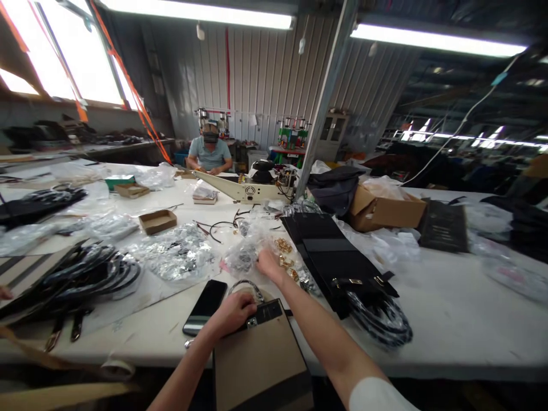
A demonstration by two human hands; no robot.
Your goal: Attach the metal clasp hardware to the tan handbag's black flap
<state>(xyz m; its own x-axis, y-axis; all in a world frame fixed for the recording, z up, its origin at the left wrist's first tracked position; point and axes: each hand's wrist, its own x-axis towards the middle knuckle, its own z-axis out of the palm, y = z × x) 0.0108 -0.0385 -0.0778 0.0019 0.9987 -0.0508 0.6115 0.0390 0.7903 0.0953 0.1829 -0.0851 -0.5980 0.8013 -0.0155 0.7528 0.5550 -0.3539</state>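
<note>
My left hand (233, 313) rests closed on the top edge of a tan and black bag piece (261, 357) at the table's near edge, gripping it beside a small metal clasp (252, 322). Farther out, my right hand (269, 265) reaches into a heap of small gold metal fittings (285, 251) and clear plastic bags (248, 248); its fingers are curled down among them, and what they hold is hidden. A black phone (205, 306) lies just left of my left hand.
A black bag with a wrapped strap (342, 268) lies to the right. Bundled black straps (81, 277) lie at left, small cardboard boxes (157, 221) and a larger box (385, 210) beyond. Another person (209, 153) sits at the table's far end behind a machine (248, 191).
</note>
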